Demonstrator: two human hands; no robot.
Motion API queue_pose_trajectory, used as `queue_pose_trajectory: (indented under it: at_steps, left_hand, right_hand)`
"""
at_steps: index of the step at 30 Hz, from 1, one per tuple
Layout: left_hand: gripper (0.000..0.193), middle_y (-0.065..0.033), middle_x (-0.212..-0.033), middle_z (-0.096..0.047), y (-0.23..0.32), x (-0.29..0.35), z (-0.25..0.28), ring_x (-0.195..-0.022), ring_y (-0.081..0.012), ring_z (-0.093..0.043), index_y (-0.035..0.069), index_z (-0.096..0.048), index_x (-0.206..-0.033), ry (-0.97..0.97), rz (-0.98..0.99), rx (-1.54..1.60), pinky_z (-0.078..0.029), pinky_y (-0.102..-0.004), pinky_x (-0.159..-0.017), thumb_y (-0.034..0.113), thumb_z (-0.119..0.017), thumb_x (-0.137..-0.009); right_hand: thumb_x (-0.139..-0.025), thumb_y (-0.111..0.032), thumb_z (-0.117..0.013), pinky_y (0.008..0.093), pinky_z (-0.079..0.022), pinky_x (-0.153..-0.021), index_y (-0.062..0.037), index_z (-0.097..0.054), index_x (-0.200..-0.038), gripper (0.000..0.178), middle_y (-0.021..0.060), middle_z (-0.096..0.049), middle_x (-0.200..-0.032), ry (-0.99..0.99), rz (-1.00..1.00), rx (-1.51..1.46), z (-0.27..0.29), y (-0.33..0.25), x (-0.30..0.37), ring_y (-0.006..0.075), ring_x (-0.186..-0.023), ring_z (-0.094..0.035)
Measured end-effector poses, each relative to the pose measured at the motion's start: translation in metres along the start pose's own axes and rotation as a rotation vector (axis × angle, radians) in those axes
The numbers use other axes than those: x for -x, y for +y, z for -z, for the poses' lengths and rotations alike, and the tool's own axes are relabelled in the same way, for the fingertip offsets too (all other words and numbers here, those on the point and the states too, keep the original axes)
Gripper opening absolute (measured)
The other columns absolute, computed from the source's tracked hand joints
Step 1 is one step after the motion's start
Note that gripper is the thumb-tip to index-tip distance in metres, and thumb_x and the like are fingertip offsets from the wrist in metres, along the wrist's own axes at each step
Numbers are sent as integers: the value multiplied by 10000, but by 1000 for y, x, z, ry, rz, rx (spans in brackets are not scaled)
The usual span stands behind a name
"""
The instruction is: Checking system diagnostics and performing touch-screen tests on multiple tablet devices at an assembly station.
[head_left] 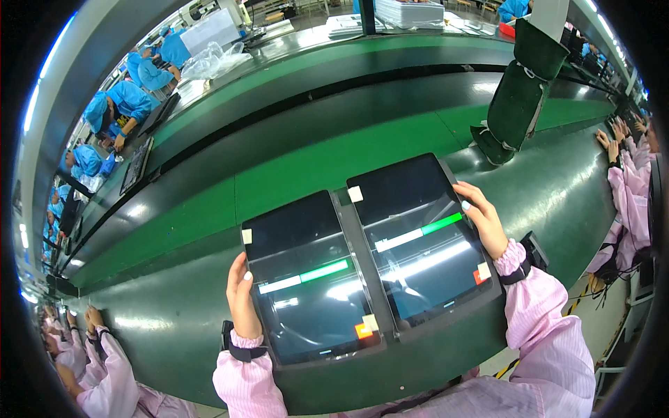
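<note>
While the left tablet (310, 299) and right tablet (418, 279) lie side by side on the bench (174, 299), the left hand (242, 303) and right hand (488, 226) rest half-curled at their outer edges (whether either clasps its tablet, I cannot tell).

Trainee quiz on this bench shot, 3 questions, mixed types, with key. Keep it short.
1. True or false: the bare left hand is at the outer edge of the left flat, black, rectangular tablet with a glossy screen.

2. Multiple choice: the bare right hand touches
A) the matching right tablet
B) the post wrapped in dark green cloth
C) the clear plastic bag

3. Fill in: the small, square, cream-coloured tabs on the two tablets number ____.

Key: 1 true; 2 A; 3 four.
</note>
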State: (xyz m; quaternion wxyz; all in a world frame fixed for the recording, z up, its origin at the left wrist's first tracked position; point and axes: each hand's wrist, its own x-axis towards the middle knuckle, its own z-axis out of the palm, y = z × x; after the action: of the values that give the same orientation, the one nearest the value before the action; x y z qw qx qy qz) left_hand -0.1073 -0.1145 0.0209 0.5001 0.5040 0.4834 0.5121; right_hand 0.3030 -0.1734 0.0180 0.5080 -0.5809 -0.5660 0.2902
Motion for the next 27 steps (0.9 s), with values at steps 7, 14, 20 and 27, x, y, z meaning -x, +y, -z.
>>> queue_pose_trajectory:
  at_steps: [7,14,20,27]
  left_hand:
    - [430,-150,-1238,-405,1,7,-5,-1142,-203,-393,-48,-368,-1219,-26,-57,7,-291,-287,-953,154,-399,-841]
    - [417,-163,-1205,-434,-13,11,10,-1111,-214,-424,-74,-366,-1206,-17,-93,2,-296,-294,-955,132,-344,-844]
    - [380,-133,-1163,-467,-7,13,5,-1074,-186,-445,-58,-404,-1184,0,-76,-36,-320,-276,-924,97,-342,-842]
    - [350,-127,-1186,-460,-12,13,7,-1096,-188,-439,-48,-419,-1173,8,-51,-40,-309,-277,-935,12,-388,-830]
  right_hand:
    - [-797,-76,-450,265,-309,-915,-26,-463,-1179,385,109,-426,-1206,11,13,-11,4,3,7,174,-1084,-414]
    - [-810,-35,-418,229,-339,-874,-14,-435,-1189,379,59,-472,-1128,50,-137,-166,-2,-2,20,134,-1014,-448]
    - [-758,16,-416,225,-344,-843,-37,-486,-1146,398,34,-484,-1046,51,-131,-125,4,8,19,126,-936,-453]
    - [-730,70,-421,213,-368,-822,-39,-474,-1152,439,54,-502,-1037,36,-147,-249,5,4,17,110,-936,-471]
